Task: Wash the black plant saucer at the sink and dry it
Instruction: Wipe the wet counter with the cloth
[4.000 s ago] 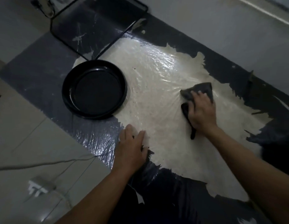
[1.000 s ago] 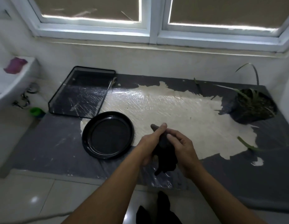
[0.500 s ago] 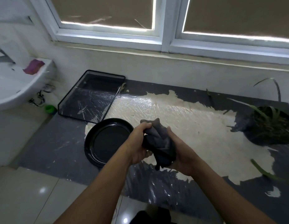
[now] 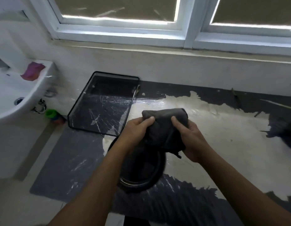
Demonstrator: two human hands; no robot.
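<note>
Both my hands hold a dark grey cloth [image 4: 164, 128] up in front of me, stretched between them. My left hand [image 4: 138, 128] grips its left side and my right hand [image 4: 188, 136] grips its right side. The black plant saucer [image 4: 141, 175] lies on the floor sheet right below the cloth, mostly hidden behind my hands and left forearm; only its lower rim and part of the inside show. The white sink [image 4: 12, 95] hangs on the wall at the far left.
A black mesh tray [image 4: 102, 105] lies on the plastic-covered dark mat [image 4: 65, 160] beyond the saucer. A pink sponge [image 4: 33, 70] rests on the sink's edge, a green object [image 4: 51, 113] beneath it. The window wall runs along the back; a potted plant [image 4: 288, 128] is at right.
I lifted the cloth off the floor sheet with both hands and have spread it wider between them. The view has turned left, bringing the sink closer and the saucer under my hands.
</note>
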